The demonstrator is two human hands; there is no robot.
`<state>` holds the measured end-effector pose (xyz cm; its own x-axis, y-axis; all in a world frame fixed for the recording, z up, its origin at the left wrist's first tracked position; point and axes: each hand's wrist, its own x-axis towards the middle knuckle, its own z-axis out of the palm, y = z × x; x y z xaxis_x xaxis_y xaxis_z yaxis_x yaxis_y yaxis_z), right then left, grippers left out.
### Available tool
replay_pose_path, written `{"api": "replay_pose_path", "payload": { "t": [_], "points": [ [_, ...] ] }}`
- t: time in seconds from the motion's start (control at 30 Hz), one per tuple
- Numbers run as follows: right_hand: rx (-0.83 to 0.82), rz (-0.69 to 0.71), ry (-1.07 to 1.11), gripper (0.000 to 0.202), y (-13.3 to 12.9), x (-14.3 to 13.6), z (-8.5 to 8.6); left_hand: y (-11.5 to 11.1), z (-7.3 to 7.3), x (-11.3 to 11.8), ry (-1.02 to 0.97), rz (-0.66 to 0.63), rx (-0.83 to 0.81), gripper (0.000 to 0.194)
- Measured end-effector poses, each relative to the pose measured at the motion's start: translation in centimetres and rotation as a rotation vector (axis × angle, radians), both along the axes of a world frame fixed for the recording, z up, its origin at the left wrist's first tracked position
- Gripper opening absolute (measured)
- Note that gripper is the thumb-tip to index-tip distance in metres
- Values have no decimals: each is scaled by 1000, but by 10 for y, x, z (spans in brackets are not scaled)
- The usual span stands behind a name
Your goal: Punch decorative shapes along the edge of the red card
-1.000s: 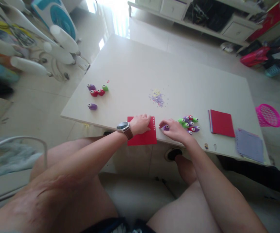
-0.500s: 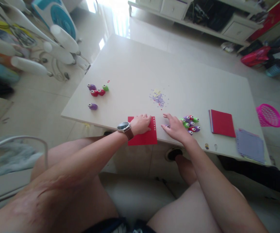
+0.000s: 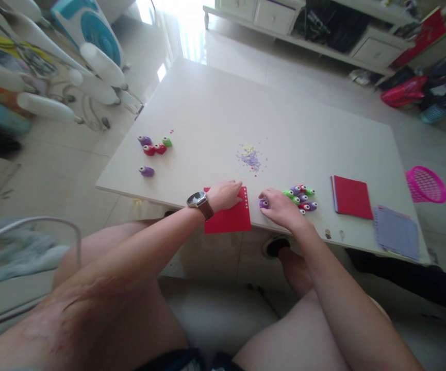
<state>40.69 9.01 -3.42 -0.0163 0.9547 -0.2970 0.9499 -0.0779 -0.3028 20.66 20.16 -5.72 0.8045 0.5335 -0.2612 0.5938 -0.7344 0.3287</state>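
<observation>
Left hand [image 3: 226, 196] lies on the red sheet [image 3: 228, 220], thumb and fingers spread, not clenched. Sheet sits at the front edge of the white surface [image 3: 303, 139], lower part overhanging; row of small holes along its right side. Right hand [image 3: 279, 204]: grip closed on a purple punch [image 3: 263, 204], just right of the sheet, apart from it. Punch cluster [image 3: 302, 198], green/red/purple, right beside that hand. Confetti [image 3: 250, 156], mostly purple with some yellow, beyond the hands. Far left: red punches [image 3: 154, 149] among purple and green ones. Right side: red stack [image 3: 352, 197], purple sheets [image 3: 396, 232].
</observation>
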Motion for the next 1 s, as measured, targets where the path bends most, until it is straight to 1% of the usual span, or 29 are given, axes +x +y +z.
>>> {"api": "replay_pose_path", "payload": {
  "t": [0.07,0.17,0.23,0.37,0.47,0.53,0.63,0.7,0.77,0.9,0.93,1.0],
  "points": [
    [-12,2,-3,23,-1,-2,2,2,4,6,-44,46,58,28],
    [-30,8,-15,18,-2,-3,3,-1,7,16,-104,67,135,34],
    [-24,10,-20,18,-2,-4,3,-5,6,23,-116,73,148,40],
    [-4,3,-4,22,-3,-3,-1,-9,-5,36,-96,119,137,49],
    [-10,7,8,22,-3,-2,-2,-5,-11,43,-88,167,132,49],
    [-13,20,9,21,-3,-2,-1,1,-12,45,-79,204,135,50],
    [-23,43,9,18,-5,-2,0,11,-9,46,-61,271,137,53],
    [-24,52,23,18,-6,-1,1,15,-5,47,-66,288,133,56],
    [-22,58,36,17,-7,-1,1,14,-2,49,-91,249,128,55],
    [-24,59,30,12,-8,-1,1,4,-1,53,-116,72,125,44],
    [-25,58,26,11,-8,-1,1,2,-2,53,-112,46,123,43],
    [-25,61,19,9,-8,-2,1,1,-4,53,-112,52,121,43]
  ]
}}
